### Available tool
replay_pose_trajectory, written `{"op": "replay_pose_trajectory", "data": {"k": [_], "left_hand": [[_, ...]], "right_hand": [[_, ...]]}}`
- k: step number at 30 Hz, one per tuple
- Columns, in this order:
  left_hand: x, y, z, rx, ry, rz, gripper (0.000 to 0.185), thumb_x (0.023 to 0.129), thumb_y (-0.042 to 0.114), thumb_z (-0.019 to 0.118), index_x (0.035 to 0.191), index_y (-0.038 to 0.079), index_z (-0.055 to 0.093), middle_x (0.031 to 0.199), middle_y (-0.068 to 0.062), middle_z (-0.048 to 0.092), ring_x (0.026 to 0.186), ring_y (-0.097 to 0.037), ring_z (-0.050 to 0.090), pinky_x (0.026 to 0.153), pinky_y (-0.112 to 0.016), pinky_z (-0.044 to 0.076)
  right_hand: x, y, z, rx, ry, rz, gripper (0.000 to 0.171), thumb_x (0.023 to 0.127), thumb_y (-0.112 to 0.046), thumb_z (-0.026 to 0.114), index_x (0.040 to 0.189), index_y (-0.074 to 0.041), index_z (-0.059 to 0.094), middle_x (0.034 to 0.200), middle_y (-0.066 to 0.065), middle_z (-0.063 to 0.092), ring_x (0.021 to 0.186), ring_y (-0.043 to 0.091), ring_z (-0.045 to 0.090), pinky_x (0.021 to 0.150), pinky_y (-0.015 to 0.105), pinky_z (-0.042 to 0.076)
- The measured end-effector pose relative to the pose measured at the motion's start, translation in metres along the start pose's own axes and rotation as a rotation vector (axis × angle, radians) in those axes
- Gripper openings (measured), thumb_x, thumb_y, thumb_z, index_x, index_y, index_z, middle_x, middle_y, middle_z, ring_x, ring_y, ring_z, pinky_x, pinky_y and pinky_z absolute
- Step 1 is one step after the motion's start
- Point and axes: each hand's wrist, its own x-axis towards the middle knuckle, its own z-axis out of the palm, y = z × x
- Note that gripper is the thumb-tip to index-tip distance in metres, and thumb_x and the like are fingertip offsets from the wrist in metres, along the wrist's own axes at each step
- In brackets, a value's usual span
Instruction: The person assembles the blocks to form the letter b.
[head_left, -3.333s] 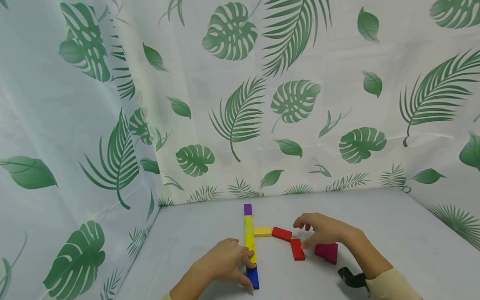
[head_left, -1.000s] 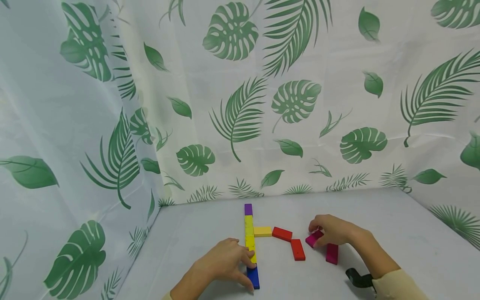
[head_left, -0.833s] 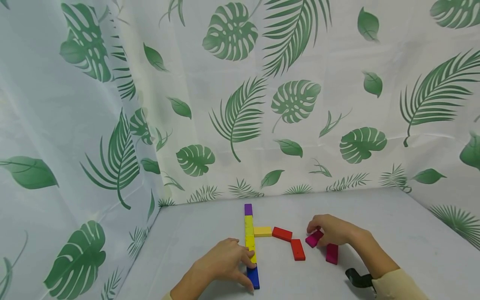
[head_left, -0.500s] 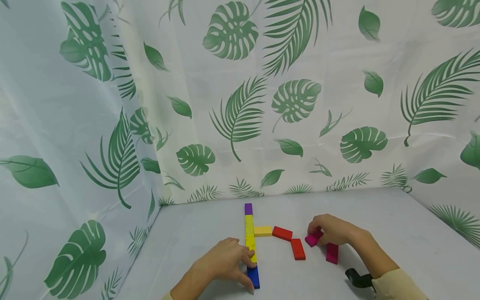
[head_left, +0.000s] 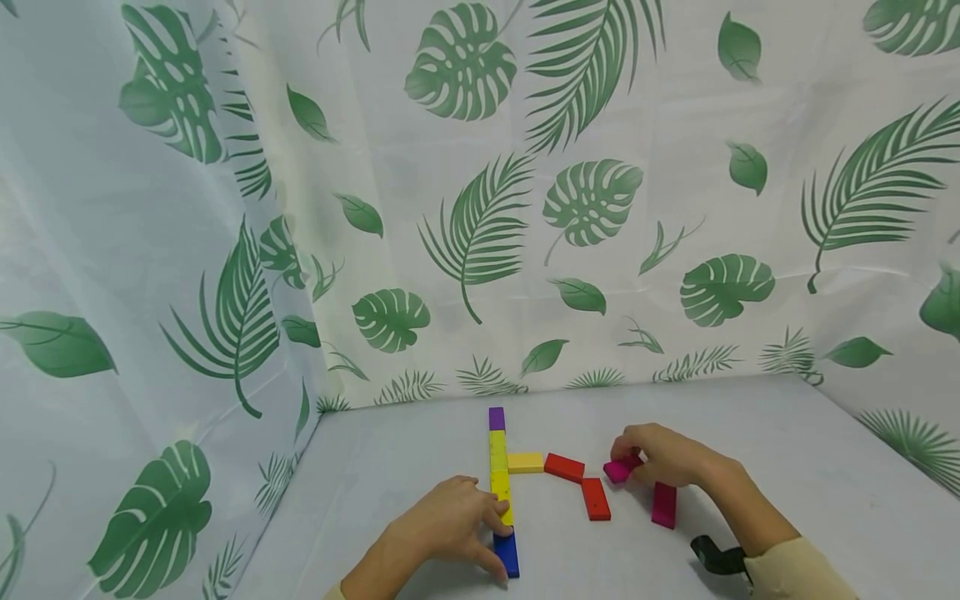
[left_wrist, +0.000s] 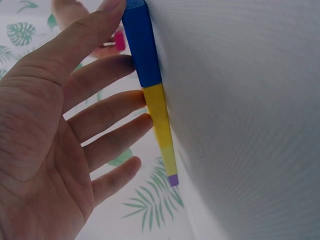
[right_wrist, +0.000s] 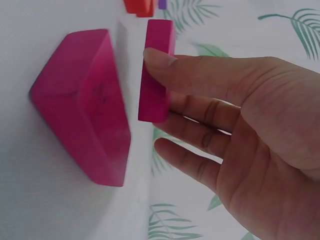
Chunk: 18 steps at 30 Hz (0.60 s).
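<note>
Fingers of the left hand (head_left: 442, 527) are lying straight and spread at the bottom centre of the head view, their tips pressing against the side of the blue block (head_left: 506, 553) and the yellow block (head_left: 500, 493) above it (the left wrist view shows the palm flat and holding nothing). These two are forming the near end of a straight column that is running up the frame to a purple block (head_left: 496, 418). A short yellow block (head_left: 525, 462) is branching right from that column, touching it, with two red blocks (head_left: 564, 467) trailing right and downward. Right of centre, the right hand (head_left: 663, 456) is pinching a magenta block (head_left: 618, 470) between thumb and fingertips, tilted just above the grey table (head_left: 787, 467). A second magenta block (head_left: 664, 505) is lying flat just below it. Behind, the leaf-printed curtain (head_left: 480, 208) is filling the upper frame.
</note>
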Motion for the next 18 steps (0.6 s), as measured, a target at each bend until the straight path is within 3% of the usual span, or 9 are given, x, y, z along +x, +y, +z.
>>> {"op": "replay_pose_trajectory", "data": {"k": [7,18], "left_hand": [[0.000,0.002,-0.002,-0.018,-0.010,-0.009,0.052,0.073,0.069,0.083,0.117,0.041,0.078,0.135,0.014,0.069,0.130,0.000,0.060,0.118,-0.040,0.044],[0.001,0.002,-0.002,-0.023,-0.020,-0.019,0.051,0.073,0.068,0.084,0.117,0.042,0.078,0.135,0.015,0.069,0.127,0.001,0.061,0.118,-0.040,0.044]], "right_hand": [[-0.002,-0.008,-0.004,0.021,-0.022,-0.110,0.032,0.084,-0.012,0.085,0.113,-0.020,0.075,0.107,-0.005,0.067,0.101,0.017,0.060,0.079,0.033,0.061],[-0.001,-0.024,-0.004,0.063,-0.091,-0.187,0.027,0.087,-0.013,0.083,0.109,-0.027,0.077,0.103,-0.011,0.067,0.101,0.015,0.060,0.081,0.027,0.058]]}}
